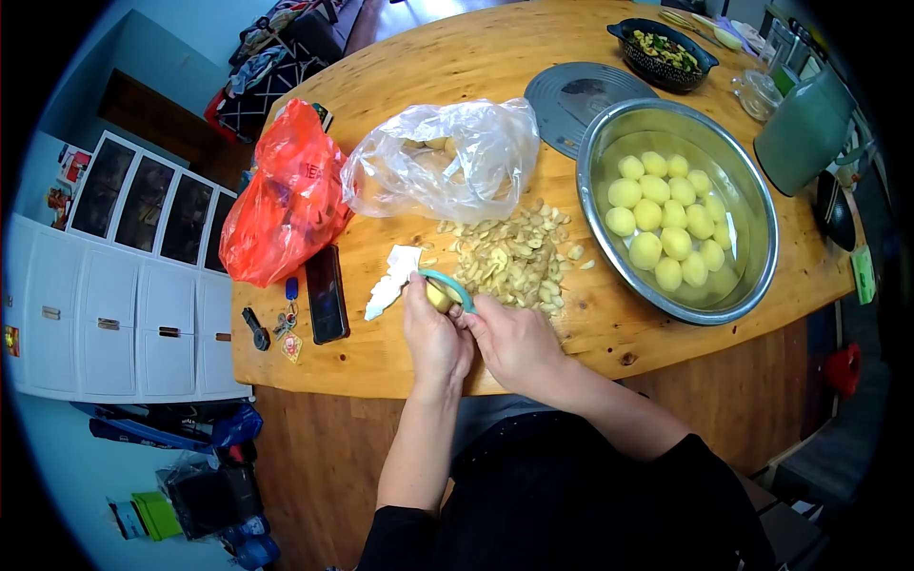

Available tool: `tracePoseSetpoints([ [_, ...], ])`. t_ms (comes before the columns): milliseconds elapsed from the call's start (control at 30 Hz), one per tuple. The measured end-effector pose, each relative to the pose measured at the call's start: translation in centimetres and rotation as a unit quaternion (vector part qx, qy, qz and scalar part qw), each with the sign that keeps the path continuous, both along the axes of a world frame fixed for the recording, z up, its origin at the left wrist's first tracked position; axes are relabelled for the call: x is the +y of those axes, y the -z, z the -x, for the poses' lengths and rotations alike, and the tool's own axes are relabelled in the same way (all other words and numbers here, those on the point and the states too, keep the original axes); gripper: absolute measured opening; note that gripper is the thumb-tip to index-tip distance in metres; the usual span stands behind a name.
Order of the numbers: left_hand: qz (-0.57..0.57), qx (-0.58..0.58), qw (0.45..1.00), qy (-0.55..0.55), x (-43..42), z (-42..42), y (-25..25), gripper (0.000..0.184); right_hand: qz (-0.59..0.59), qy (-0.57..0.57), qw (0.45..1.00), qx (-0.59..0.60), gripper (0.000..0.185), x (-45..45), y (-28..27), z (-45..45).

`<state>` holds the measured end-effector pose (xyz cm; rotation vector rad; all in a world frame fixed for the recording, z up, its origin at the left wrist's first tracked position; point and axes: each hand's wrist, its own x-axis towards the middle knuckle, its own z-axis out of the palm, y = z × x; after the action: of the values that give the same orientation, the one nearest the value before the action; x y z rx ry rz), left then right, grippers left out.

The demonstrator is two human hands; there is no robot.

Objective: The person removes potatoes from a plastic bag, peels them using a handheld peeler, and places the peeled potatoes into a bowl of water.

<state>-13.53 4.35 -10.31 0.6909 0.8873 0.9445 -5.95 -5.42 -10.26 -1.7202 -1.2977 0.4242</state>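
My left hand (436, 333) is closed around a potato (439, 297), near the table's front edge. In my right hand (509, 341) is a teal peeler (447, 282), its curved frame lying across the potato. Just beyond my hands a pile of peelings (509, 252) spreads over the wood. A crumpled white tissue (392, 281) lies left of the potato. To the right, a large metal bowl (757, 257) holds water and several peeled yellow potatoes (673, 214). Behind the peelings sits a clear plastic bag (490, 157) with unpeeled potatoes inside.
On the wooden table (428, 62) are a red plastic bag (290, 195), a phone (327, 295), keys (287, 322) and a watch (255, 329) at the left. A grey round mat (562, 105), a dark dish of food (662, 57) and a green pitcher (804, 128) stand at the back right.
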Motion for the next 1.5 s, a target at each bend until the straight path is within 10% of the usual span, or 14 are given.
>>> tracePoseSetpoints([
  [1033, -0.073, -0.029, 0.996, 0.036, 0.6, 1.7, -1.5, 0.032, 0.072, 0.042, 0.996, 0.033, 0.025, 0.2, 0.4, -1.9],
  [1300, 0.127, -0.228, 0.957, 0.127, 2.9, 2.4, 0.1, 0.045, 0.025, 0.027, 0.994, 0.100, 0.027, 0.2, 0.3, -1.9],
  [1500, 0.060, -0.134, 0.984, 0.098, 1.9, 2.1, -0.5, 0.039, -0.052, 0.075, 0.995, -0.046, 0.018, -0.4, -1.0, -1.8],
])
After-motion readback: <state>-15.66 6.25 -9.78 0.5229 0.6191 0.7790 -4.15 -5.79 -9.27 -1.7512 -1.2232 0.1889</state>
